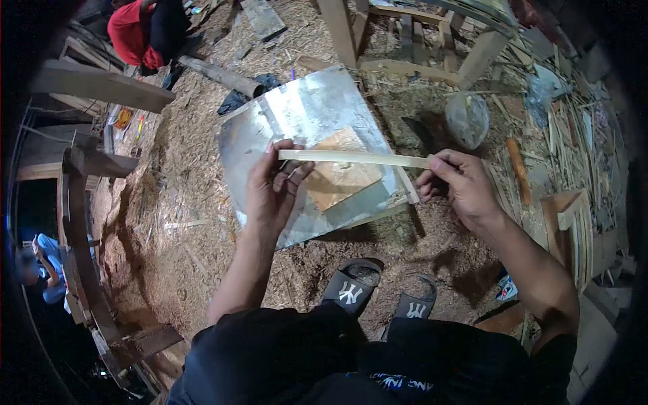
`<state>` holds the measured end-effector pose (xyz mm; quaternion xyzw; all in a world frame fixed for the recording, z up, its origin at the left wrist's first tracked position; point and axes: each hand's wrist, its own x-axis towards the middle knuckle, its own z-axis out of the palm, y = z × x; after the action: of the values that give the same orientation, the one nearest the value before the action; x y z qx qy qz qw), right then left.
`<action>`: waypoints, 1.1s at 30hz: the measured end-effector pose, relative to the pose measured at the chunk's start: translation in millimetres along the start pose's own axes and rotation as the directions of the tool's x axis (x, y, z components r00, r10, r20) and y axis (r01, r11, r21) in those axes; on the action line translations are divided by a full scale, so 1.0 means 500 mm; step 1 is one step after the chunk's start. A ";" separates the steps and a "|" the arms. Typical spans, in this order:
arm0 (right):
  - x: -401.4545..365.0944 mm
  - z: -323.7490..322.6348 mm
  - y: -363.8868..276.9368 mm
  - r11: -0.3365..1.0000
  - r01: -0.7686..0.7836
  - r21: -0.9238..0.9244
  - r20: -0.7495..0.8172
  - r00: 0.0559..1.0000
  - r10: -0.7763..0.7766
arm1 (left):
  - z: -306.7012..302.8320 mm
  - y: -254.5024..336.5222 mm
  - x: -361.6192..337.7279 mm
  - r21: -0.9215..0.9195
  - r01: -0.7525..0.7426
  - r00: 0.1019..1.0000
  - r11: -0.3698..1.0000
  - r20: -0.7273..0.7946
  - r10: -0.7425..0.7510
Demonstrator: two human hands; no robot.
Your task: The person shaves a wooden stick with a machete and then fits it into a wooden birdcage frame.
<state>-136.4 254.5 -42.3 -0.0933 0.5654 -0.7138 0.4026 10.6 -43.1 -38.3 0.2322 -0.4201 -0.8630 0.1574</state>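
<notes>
A thin, pale wooden strip (354,156) stretches between my two hands, bowed slightly upward. Its left end is pinched in my left hand (278,172), the thumb and fingers closed around it. At the other end, my right hand (459,182) grips the strip between thumb and fingers. Beneath it lies a scuffed metal sheet (304,98) with a square wooden board (344,182) on top. Close by my right fingers, a narrow wood piece (407,185) rests at the sheet's right edge.
Shavings cover the ground (175,223). A wooden stick (518,172) and a clear plastic bag (467,120) lie to the right, beyond them a pile of strips (574,145). Sandals (351,287) are below. A person in red (131,34) is at upper left, another in blue (50,263) at left.
</notes>
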 end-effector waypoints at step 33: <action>-0.013 -0.020 -0.002 0.987 0.019 0.162 -0.136 0.991 0.004 | 0.008 -0.001 -0.007 0.136 -0.026 0.993 0.990 -0.114 0.042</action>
<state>-138.4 266.2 -42.7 -0.0136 0.5308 -0.7638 0.3669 11.4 -38.5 -35.8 0.2849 -0.4712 -0.8150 0.1805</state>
